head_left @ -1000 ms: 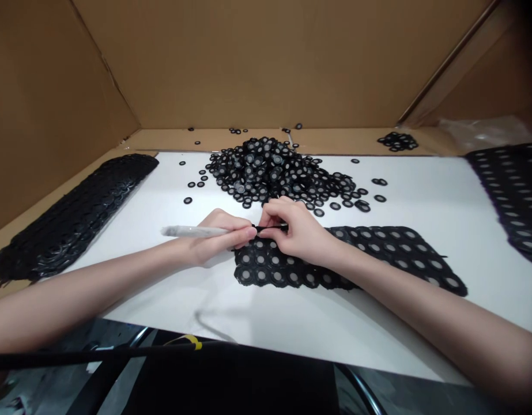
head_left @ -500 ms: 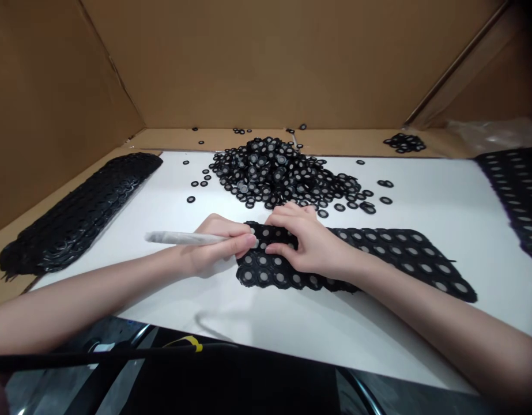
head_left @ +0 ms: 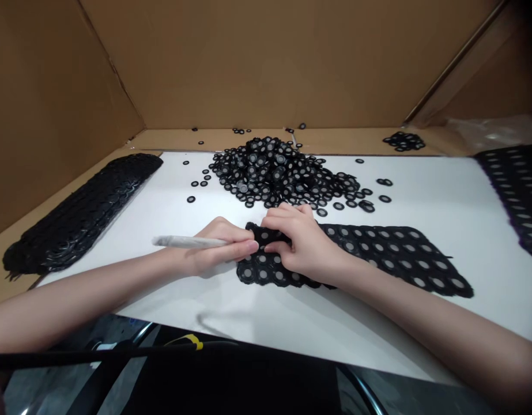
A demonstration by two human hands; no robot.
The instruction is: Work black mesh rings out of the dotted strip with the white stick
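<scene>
A black sheet (head_left: 384,248) with rows of pale grey round spots lies flat on the white board. My left hand (head_left: 225,245) is closed around a whitish, pen-like stick (head_left: 190,241), its pale end pointing left. My fingertips hide the stick's other end, at the sheet's left edge. Over the left part of the sheet, my right hand (head_left: 298,236) rests with fingers bent and thumb drawn in. It grips or presses the sheet there; what lies under its fingers is hidden. The two thumbs are close together.
Behind my hands rises a heap of black rings with pale centres (head_left: 274,170), several scattered around it. A rolled or stacked black sheet (head_left: 84,210) lies left; another spotted sheet (head_left: 519,196) lies right. Cardboard walls (head_left: 266,63) enclose the white board (head_left: 170,300). A small ring pile (head_left: 404,142) sits back right.
My right hand has shifted slightly left, its thumb nearer my left thumb. The stick has moved a little right with my left hand and tilted slightly.
</scene>
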